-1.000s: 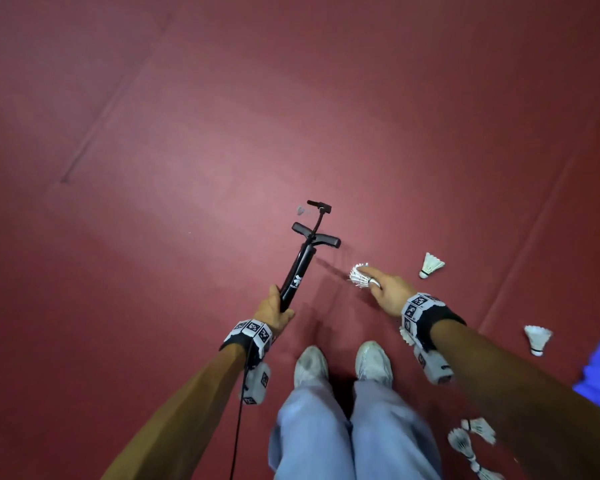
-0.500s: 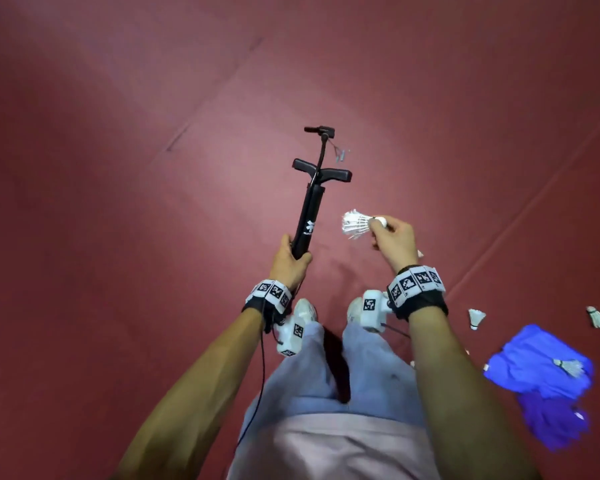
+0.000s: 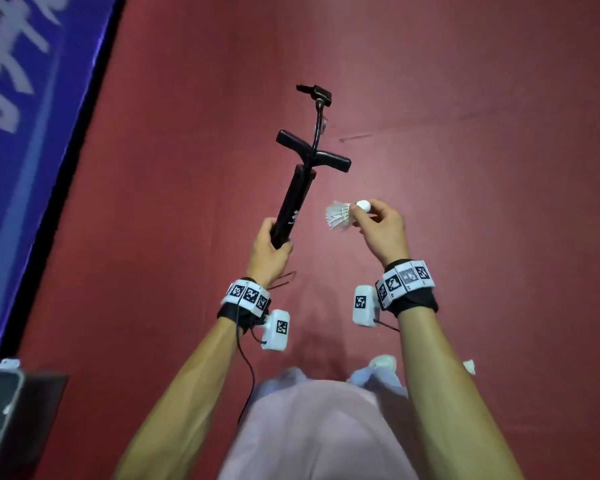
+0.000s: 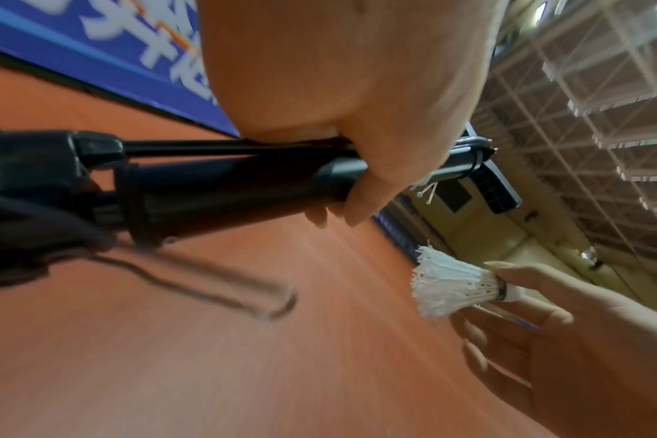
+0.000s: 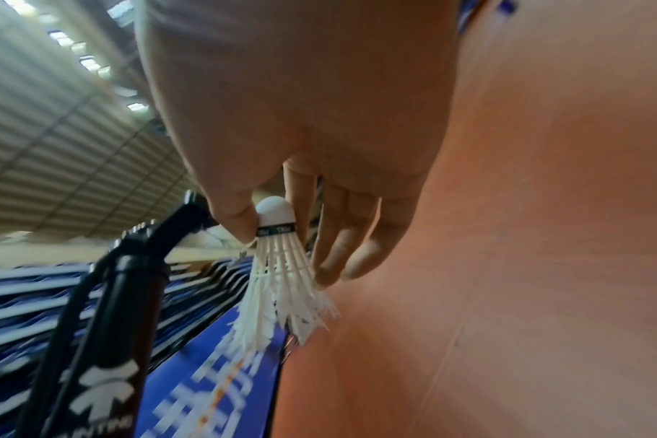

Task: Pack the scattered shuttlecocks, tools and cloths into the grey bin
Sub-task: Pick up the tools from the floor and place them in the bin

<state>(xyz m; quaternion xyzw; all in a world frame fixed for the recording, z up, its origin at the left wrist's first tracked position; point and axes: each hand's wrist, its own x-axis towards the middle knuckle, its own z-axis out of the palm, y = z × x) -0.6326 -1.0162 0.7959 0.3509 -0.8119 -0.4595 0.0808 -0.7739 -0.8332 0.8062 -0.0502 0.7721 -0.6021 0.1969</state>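
Red court floor (image 3: 465, 168) fills most of the head view. A blue banner with white lettering (image 3: 21, 116) runs down the left edge. The corner of a grey bin (image 3: 0, 427) sits at lower left. At frame centre, the left hand (image 3: 269, 251) has its fingers wrapped round the barrel of a black T-handled hand pump (image 3: 293, 206), held clear of the floor. Just right, the right hand (image 3: 383, 233) pinches the cork of 1 white feather shuttlecock (image 3: 342, 216) between thumb and forefinger.
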